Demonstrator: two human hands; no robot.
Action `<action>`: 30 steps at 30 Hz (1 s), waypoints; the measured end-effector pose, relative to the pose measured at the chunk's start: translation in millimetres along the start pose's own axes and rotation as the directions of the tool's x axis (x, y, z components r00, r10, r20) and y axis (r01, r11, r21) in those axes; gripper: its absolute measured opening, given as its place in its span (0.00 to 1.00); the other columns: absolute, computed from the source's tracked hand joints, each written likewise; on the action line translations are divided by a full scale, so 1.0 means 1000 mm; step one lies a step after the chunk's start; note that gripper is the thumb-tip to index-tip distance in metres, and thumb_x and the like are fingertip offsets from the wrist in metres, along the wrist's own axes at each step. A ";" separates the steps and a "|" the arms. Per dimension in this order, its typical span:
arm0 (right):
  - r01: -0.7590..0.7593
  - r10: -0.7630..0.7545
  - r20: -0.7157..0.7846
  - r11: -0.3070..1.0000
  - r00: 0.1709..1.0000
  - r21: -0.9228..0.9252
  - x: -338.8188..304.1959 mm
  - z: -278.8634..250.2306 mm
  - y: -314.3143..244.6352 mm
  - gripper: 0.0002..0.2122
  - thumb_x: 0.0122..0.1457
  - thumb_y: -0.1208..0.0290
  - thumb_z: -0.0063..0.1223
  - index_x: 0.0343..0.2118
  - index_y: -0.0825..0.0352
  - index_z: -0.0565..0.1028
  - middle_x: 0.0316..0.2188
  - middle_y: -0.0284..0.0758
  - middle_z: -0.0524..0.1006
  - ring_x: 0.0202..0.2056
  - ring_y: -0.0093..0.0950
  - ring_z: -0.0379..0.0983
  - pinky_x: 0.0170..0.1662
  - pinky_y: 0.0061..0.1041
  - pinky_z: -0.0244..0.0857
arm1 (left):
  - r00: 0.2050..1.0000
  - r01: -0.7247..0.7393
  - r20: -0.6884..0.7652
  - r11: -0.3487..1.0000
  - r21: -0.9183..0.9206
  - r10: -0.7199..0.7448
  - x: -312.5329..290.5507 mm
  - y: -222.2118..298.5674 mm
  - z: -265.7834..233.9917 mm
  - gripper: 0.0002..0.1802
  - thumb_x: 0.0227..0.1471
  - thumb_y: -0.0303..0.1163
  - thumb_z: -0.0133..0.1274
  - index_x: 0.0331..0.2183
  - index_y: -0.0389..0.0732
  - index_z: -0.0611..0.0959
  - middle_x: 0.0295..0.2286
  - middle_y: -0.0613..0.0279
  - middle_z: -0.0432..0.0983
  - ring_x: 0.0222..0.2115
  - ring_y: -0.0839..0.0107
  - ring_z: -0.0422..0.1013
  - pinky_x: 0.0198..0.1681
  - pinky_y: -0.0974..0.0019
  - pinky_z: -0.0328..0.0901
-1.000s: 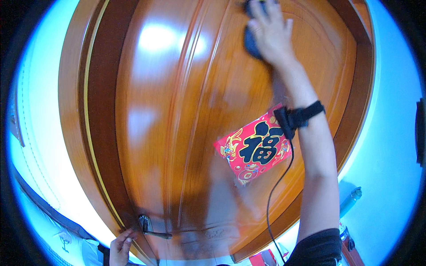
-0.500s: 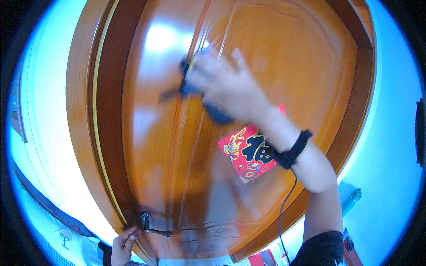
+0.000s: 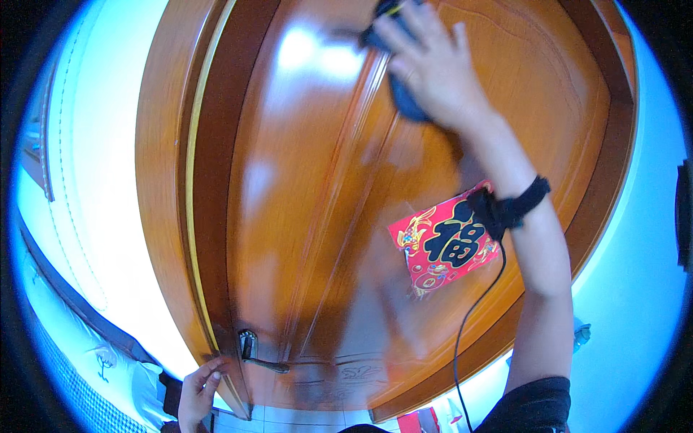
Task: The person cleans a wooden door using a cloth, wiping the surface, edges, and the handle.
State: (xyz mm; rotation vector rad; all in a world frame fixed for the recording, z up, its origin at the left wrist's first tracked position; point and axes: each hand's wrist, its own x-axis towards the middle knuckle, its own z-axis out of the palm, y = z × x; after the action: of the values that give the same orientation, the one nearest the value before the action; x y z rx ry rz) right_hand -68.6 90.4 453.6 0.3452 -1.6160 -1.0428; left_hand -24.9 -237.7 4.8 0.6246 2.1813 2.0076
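Note:
My right hand [image 3: 444,83] is raised to the upper part of a glossy brown wooden door [image 3: 310,216]. It presses a dark blue cloth [image 3: 409,101] flat against the panel, fingers spread over it; motion blurs the cloth's edges. Low on the left, my left hand [image 3: 198,390] pinches the edge of the wooden door frame [image 3: 216,364] between thumb and fingers. Close beside it is the dark metal door handle [image 3: 263,363]. Below my right wrist, a red diamond-shaped paper decoration [image 3: 451,242] with a large black character and gold trim is stuck to the door.
A black wrist strap [image 3: 527,202] circles my right wrist, with a thin black cable [image 3: 462,339] hanging from it. White wall [image 3: 108,216] lies left of the frame, pale blue wall [image 3: 635,289] to the right. A greenish object [image 3: 581,335] shows behind my right elbow.
My right hand has slid up and to the right across the door with the cloth. My left hand stays at the frame edge. The whole view has shifted slightly.

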 end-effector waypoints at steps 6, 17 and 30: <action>0.451 -0.530 0.113 0.799 0.840 0.397 -0.084 -0.014 -0.113 0.24 0.52 0.66 0.47 0.54 0.51 0.62 0.61 0.29 0.54 0.63 0.31 0.44 0.60 0.48 0.41 | 0.999 0.053 -0.010 0.998 -0.014 -0.053 -0.008 0.002 -0.004 0.16 0.55 0.26 0.44 0.46 0.32 0.74 0.39 0.56 0.76 0.42 0.71 0.70 0.48 0.69 0.61; 0.129 -0.128 0.058 0.992 0.990 -0.012 0.022 0.005 0.014 0.23 0.60 0.57 0.37 0.60 0.45 0.55 0.62 0.31 0.50 0.64 0.29 0.42 0.62 0.50 0.33 | 0.997 -0.039 0.059 0.997 -0.060 0.043 -0.009 -0.001 -0.009 0.19 0.58 0.30 0.42 0.50 0.32 0.71 0.43 0.56 0.73 0.46 0.71 0.67 0.50 0.71 0.58; 0.246 -0.253 0.014 0.952 0.967 0.182 0.022 0.000 -0.069 0.24 0.56 0.58 0.44 0.57 0.52 0.60 0.61 0.36 0.54 0.63 0.37 0.44 0.60 0.49 0.39 | 0.999 -0.035 -0.015 0.996 -0.079 0.034 -0.031 0.004 -0.020 0.19 0.58 0.30 0.43 0.48 0.30 0.71 0.43 0.55 0.73 0.45 0.70 0.67 0.51 0.70 0.58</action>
State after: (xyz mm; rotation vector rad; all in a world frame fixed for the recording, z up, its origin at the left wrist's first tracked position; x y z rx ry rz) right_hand -96.0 36.2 414.1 0.6693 -1.7361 -1.0996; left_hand -2.4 -267.2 5.1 0.6451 2.1000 2.1100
